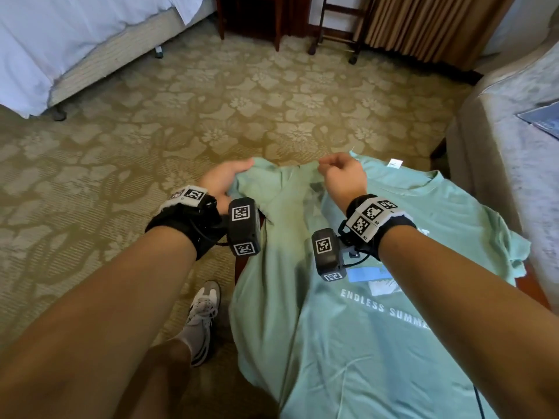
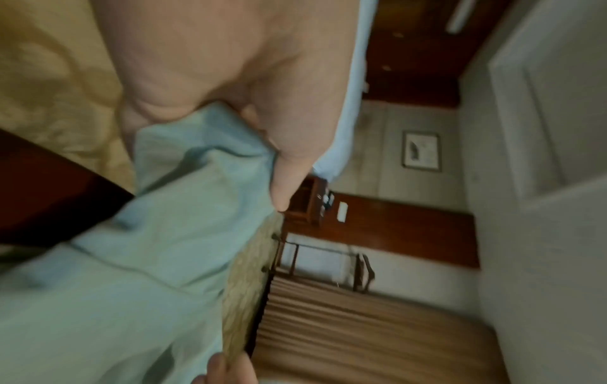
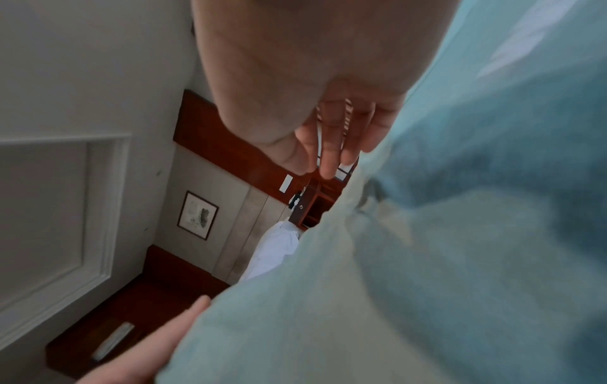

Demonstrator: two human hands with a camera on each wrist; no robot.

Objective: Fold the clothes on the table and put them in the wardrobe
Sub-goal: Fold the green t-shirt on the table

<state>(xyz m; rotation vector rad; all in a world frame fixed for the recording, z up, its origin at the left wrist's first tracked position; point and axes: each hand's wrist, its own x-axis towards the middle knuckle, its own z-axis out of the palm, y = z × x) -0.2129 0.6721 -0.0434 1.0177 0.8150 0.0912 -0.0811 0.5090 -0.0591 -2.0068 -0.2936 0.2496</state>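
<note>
- A mint-green T-shirt (image 1: 378, 328) printed "ENDLESS SUMMER" lies front-up across the dark wooden counter (image 1: 535, 294), its left side lifted and folded inward.
- The left hand (image 1: 223, 179) has its grip clamped on that fold's far corner.
- The right hand (image 1: 341, 173) pinches the cloth near the collar.
- Patterned carpet (image 1: 211, 101) lies beyond; a bed (image 1: 60, 40) stands at far left.

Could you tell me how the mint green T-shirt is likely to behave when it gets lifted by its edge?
The T-shirt will probably flop: it already creases and sags between the left hand and the right hand. It looks thin, so likely light. The part hanging off the table may drag the rest sideways.
</note>
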